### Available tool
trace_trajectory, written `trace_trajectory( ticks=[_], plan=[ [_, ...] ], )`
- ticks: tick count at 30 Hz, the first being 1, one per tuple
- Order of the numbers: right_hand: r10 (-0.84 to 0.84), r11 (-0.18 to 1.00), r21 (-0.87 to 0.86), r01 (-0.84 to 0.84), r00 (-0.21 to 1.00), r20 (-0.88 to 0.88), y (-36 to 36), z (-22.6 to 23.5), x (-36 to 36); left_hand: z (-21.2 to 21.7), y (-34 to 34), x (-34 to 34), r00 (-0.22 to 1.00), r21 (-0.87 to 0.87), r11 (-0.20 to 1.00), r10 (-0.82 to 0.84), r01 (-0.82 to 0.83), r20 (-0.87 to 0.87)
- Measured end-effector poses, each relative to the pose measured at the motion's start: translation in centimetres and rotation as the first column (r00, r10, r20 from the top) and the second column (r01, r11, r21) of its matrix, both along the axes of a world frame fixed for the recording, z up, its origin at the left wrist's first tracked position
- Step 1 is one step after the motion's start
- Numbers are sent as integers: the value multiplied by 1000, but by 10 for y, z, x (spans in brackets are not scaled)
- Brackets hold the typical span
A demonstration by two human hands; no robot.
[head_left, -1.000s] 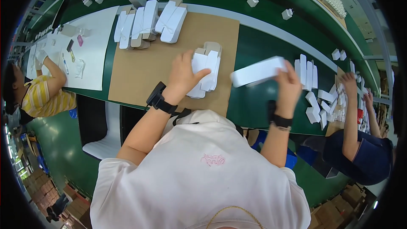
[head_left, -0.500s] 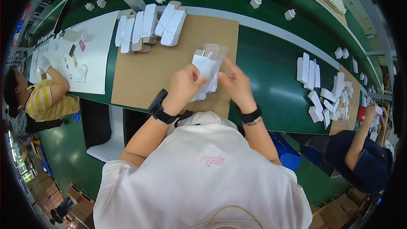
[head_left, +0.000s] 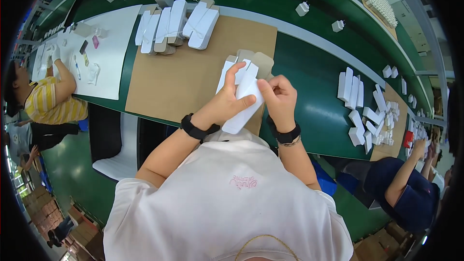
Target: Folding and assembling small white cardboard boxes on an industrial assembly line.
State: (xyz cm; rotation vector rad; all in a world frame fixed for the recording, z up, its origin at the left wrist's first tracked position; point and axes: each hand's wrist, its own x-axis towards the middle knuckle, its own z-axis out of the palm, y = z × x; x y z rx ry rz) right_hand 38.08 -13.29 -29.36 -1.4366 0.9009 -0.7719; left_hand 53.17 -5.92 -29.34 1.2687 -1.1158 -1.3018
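Note:
A white folding carton [head_left: 245,108], still flat or only partly opened, is tilted between my hands above the brown board. My left hand [head_left: 223,102] grips it from the left, thumb across its face and index finger stretched toward its top flaps. At its upper right edge, my right hand [head_left: 281,97] pinches it between thumb and curled fingers. Behind the carton, more flat white cartons [head_left: 224,71] with grey-brown inner flaps lie on the board, partly hidden by my left hand.
Tied bundles of flat white cartons [head_left: 171,21] lie at the board's [head_left: 169,77] back left. Folded white boxes [head_left: 355,87] are heaped at the right. White plug chargers [head_left: 302,8] stand along the green shelf. Co-workers sit left [head_left: 50,89] and right [head_left: 411,188].
My right hand has closed on the carton's upper right edge. The carton has come nearer to me and tilted, showing its long face, and my left index finger has stretched out.

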Motion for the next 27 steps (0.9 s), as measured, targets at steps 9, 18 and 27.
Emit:
trace_trajectory(
  ticks=[9,18,27],
  plan=[
    [-18,981,188,-42,951,308,10,-5,7,-1,4,7,974,8,995,-97,101,-207],
    [-21,983,-171,68,965,261,13,22,14,-5,6,10,941,-3,993,-116,121,-320],
    [145,947,270,-176,981,131,-10,23,-6,4,12,18,975,0,975,-223,223,0]
  ],
)
